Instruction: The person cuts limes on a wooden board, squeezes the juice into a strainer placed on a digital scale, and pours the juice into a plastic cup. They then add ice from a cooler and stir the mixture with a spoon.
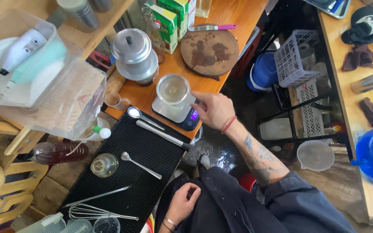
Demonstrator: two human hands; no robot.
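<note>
Down by the person's waist, the left hand [182, 203] is resting against the dark apron with its fingers loosely curled, gripping nothing. Just beyond it a black ribbed mat [121, 172] is lying on the counter, carrying a wire whisk [96, 212], a long thin rod [98, 196], a small round strainer [104, 165], a spoon [141, 165], a steel muddler [164, 135] and a round-bowled scoop [141, 114].

Past the mat, the right hand [214, 111] is stretching over the counter edge, fingers half open and empty, fingertips coming up beside a digital scale [191, 121] and the glass cup [173, 91] sitting on its platform. Whether a finger is actually touching either, I cannot tell. That cup is looking thin-walled and clear, with something pale in the bottom. It is probably light, breakable and a bit slick, so gripping it round the side wall below the rim would be safer than pinching the lip.

Farther back a metal drip pot with a knobbed lid [134, 54] is standing on the wooden counter [229, 13]. Beside it a stained round wooden board [209, 51] is lying, with green cartons [169, 21] and a pink-handled spatula [212, 27] behind.
</note>
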